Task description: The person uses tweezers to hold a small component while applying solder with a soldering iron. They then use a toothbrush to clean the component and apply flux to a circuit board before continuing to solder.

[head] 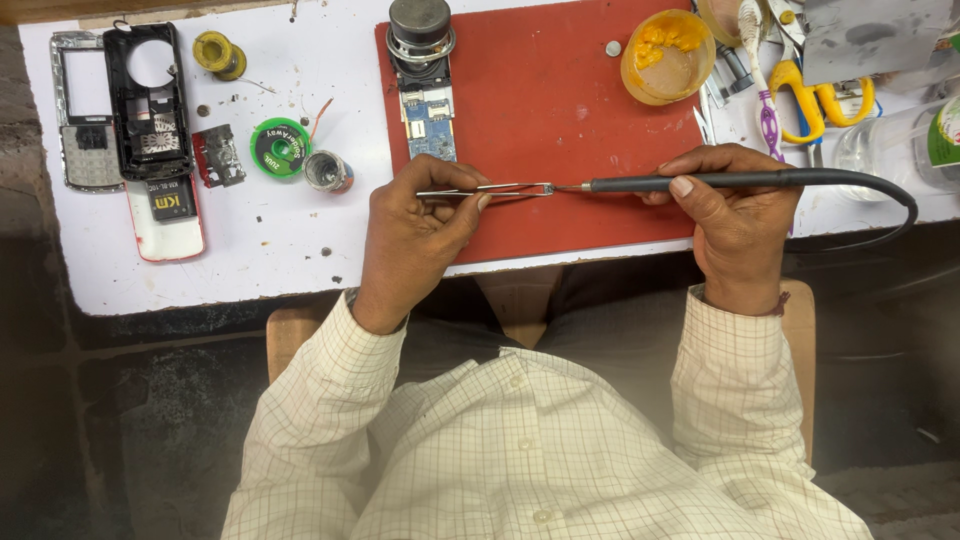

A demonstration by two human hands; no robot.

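1. Cream checked shirt sleeves (520, 460) sit closest to my eyes, and my two hands reach out from them over the work spot.
2. My left hand (415, 240) is closed in a pinch on thin silver metal tweezers (490, 190). The tips point toward my right hand.
3. My right hand (735, 215) is curled around a long dark grey soldering iron with a black cord (720, 182). Its small tip just meets the tweezer tips, between my hands.
4. I think the tweezers are light, stiff and a bit slippery, so I hold them near the middle. The iron feels light too, but its tip may be hot, so I grip only the dark handle. I cannot tell if a tiny part sits in the tweezer tips.
5. Under my hands lies a flat red rubber mat (550, 110) on a white table top (270, 260).
6. Just past my left hand rests a small blue circuit board with a round metal speaker (425, 90). It looks thin and easy to break.
7. Past my right hand stands a round yellow tub of paste (667, 55). Yellow-handled scissors (820, 100) lie farther on.
8. Far out beside my left hand are a black phone frame (148, 100), a green solder reel (280, 147) and a yellow wire spool (218, 53).
9. Below the table I see a dark floor (120, 420).
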